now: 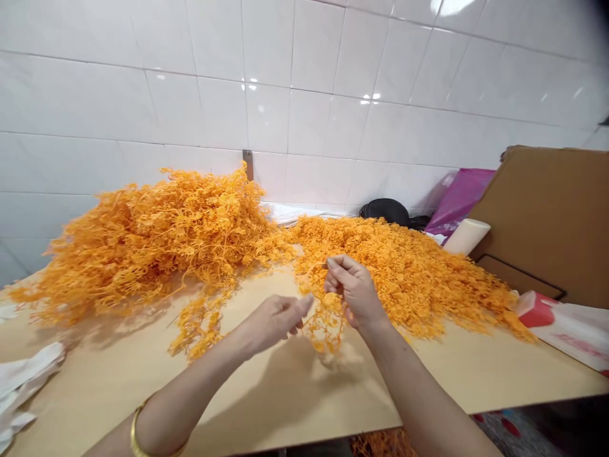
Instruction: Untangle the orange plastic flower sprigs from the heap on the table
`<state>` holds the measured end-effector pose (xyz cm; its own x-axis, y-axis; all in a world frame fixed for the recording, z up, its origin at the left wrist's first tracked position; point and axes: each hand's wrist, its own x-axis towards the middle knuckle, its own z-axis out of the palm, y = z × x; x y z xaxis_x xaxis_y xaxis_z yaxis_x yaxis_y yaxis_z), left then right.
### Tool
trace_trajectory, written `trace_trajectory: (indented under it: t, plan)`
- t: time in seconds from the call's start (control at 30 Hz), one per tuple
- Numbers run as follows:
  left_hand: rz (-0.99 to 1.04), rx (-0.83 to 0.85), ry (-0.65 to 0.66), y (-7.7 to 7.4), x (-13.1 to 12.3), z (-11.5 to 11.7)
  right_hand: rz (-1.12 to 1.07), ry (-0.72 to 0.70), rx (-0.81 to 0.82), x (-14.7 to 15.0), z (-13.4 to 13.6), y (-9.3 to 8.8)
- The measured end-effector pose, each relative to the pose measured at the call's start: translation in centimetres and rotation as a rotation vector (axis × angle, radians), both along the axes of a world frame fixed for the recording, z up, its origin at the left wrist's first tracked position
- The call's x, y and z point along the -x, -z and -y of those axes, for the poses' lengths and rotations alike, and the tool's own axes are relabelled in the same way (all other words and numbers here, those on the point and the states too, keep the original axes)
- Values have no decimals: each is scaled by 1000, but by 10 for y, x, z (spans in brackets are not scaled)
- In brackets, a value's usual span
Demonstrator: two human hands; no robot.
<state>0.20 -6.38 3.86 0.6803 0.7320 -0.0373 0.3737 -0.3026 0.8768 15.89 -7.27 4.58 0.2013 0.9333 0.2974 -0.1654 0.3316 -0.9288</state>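
Two large heaps of orange plastic sprigs lie on a pale wooden tabletop (266,374), one at the left (152,241) and one at the right (404,279). A single tangled orange sprig (326,324) hangs in front of the right heap. My right hand (356,293) pinches its upper part. My left hand (275,322) reaches in from the left, its fingertips closed on a thin strand of the same sprig. A gold bangle (140,435) circles my left wrist.
White cloth (23,381) lies at the table's left edge. A cardboard sheet (542,216), pink bag (459,200), white roll (466,236), black bag (384,211) and red-and-white packet (561,327) stand at the back right. White tiles rise behind. More orange sprigs (383,444) lie below the front edge.
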Motion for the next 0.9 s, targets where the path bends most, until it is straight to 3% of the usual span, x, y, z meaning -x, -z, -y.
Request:
trace_trajectory:
  t: [0.13, 0.3, 0.4, 0.5, 0.73, 0.9]
  plan:
    - [478, 382, -207, 12, -14, -34, 283, -21, 56, 5, -19, 10]
    - [621, 654, -297, 16, -15, -55, 831, 209, -71, 0, -44, 20]
    - [714, 751, -382, 26, -12, -65, 823, 290, -185, 4, -47, 15]
    - [824, 764, -454, 37, -10, -75, 750, 198, -227, 14, -44, 12]
    - [932, 767, -488, 63, -5, -90, 697, -108, -4, 22, -53, 39]
    - [999, 860, -536, 64, -11, -88, 847, -126, -26, 23, -51, 52]
